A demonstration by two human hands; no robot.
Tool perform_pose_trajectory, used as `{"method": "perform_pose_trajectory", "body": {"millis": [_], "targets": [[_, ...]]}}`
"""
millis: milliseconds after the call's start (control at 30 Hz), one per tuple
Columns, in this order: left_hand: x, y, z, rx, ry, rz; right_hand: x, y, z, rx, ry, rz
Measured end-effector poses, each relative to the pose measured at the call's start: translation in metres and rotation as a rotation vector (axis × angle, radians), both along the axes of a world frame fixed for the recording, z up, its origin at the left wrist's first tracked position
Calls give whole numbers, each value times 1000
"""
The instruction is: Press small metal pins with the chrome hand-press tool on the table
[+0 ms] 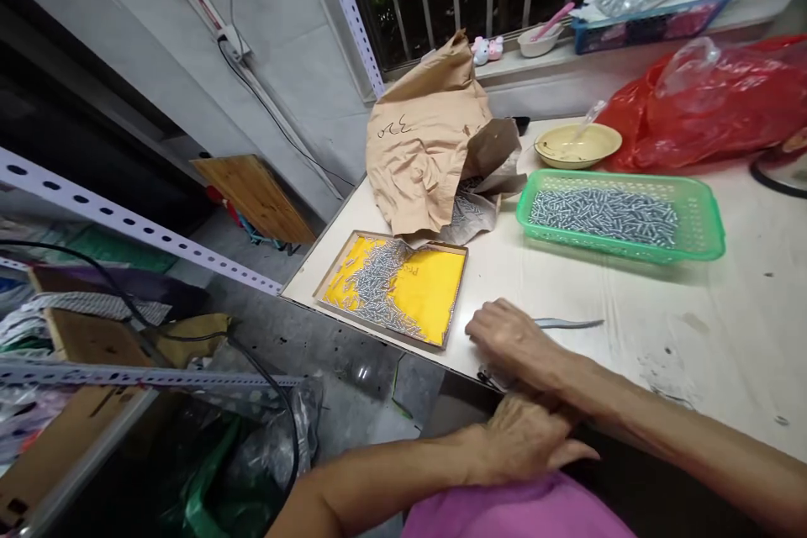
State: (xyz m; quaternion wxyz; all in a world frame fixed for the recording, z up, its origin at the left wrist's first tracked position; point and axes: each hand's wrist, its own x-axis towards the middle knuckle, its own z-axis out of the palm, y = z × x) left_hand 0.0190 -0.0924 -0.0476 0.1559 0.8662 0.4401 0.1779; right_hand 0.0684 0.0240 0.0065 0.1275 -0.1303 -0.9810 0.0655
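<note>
My right hand (508, 340) rests at the table's front edge with its fingers curled. Under it is a small dark item (490, 380), too hidden to name. My left hand (533, 430) is below the right wrist, close to my body. One of its digits sticks out to the right, and its other fingers are hidden. Left of my right hand lies a shallow tray (451, 311) with a yellow base, holding a heap of small silver metal pins or screws (378, 277). A thin grey strip (567, 323) lies just beyond my right hand.
A green basket (706, 227) full of similar metal pieces stands at the right. Behind the tray, a brown paper bag (419, 151) spills more pieces. A yellow bowl (577, 147) and red plastic bag (712, 113) sit at the back. Metal shelving (139, 223) is at left.
</note>
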Motion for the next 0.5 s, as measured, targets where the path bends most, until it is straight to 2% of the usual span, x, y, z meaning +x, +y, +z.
{"method": "perform_pose_trajectory", "body": {"millis": [67,100,167,233,300,400,500], "targets": [[-21,7,17,93,3,57,16,26,19,46,150,-126],[-37,11,26,137,23,134,27,43,30,91,226,-197],[-77,24,42,188,112,400,54,80,49,181,276,-293],[-123,37,54,163,270,671,81,114,63,307,283,-434],[-165,47,60,96,403,829,103,134,69,360,244,-547],[-207,55,61,-13,538,911,118,130,60,328,223,-537],[-222,58,56,-95,599,872,117,96,32,183,206,-445]]}}
